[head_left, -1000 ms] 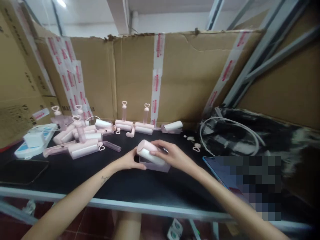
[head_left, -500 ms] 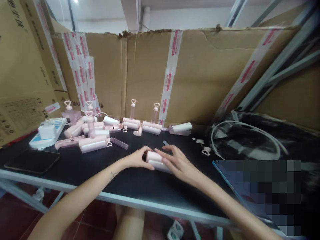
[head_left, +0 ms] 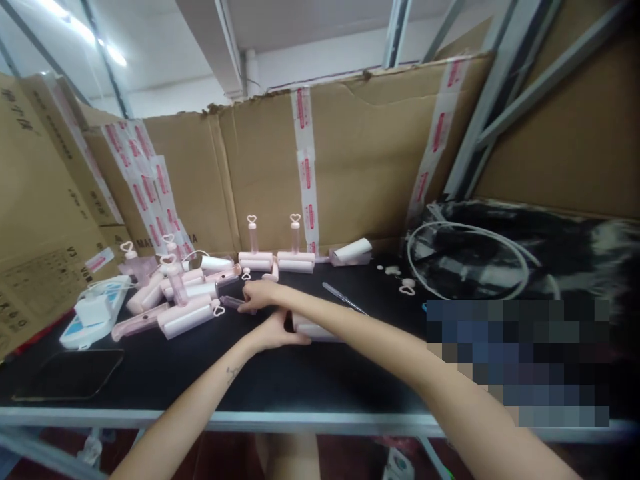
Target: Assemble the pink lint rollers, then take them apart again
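Observation:
My left hand (head_left: 275, 333) grips the end of a pink-and-white cylindrical casing (head_left: 313, 331) lying on the black tabletop; my right forearm hides part of this casing. Crossing over it, my right hand (head_left: 263, 295) has its fingers closed at the near end of a clear pink tube (head_left: 231, 303). Left of that tube lies a pink casing (head_left: 185, 319) with an upright clear tube and a heart-shaped top. Beyond my right forearm rests a screwdriver (head_left: 336, 291) with a clear handle.
Several similar pink casings (head_left: 255, 261) stand along the back, before a taped cardboard wall (head_left: 260, 173). A white power strip (head_left: 95, 313) and a dark phone (head_left: 70, 375) are at left. Small heart-topped parts (head_left: 407, 287) and a coiled white cable (head_left: 410, 257) lie at right.
My right hand has left the casing and reached left across it to the clear pink tube. The left hand stays on the casing. The camera view has shifted.

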Motion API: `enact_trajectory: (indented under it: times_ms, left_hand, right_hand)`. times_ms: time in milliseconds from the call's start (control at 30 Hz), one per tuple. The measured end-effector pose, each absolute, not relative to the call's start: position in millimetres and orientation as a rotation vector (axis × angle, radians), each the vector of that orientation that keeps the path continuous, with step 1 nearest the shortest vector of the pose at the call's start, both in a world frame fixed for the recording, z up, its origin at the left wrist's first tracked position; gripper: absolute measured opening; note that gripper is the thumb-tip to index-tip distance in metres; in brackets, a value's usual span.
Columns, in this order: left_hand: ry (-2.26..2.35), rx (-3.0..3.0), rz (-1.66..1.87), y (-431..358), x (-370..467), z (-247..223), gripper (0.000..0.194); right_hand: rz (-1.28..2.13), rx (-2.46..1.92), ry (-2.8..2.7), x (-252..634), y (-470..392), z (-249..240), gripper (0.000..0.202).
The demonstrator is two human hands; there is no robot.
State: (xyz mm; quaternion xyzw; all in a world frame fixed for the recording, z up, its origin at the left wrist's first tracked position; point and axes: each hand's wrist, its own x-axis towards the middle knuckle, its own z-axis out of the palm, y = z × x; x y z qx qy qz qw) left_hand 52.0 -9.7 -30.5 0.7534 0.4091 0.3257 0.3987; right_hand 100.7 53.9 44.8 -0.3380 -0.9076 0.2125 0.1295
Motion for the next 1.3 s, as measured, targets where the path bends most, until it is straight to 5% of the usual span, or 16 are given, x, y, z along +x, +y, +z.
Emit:
enact_trajectory:
  times_ms: [400, 567, 1067, 1300]
  left_hand:
    - [1.018, 1.918, 0.748, -9, 51, -26, 0.062]
    - [1.023, 1.995, 0.733, -9, 50, -26, 0.065]
    - [1.074, 1.977, 0.719, -12, 52, -26, 0.064]
    - [1.008, 1.951, 0.688, -10, 49, -25, 0.062]
  right_hand:
    - [1.113, -0.590, -1.562, 253, 33, 66, 0.025]
    - [1.235, -0.602, -1.604, 255, 11, 45, 0.032]
    - [0.625, -0.963, -1.812, 244, 0, 23, 0.032]
    - [0.669, -0.891, -1.850, 241, -10, 15, 0.028]
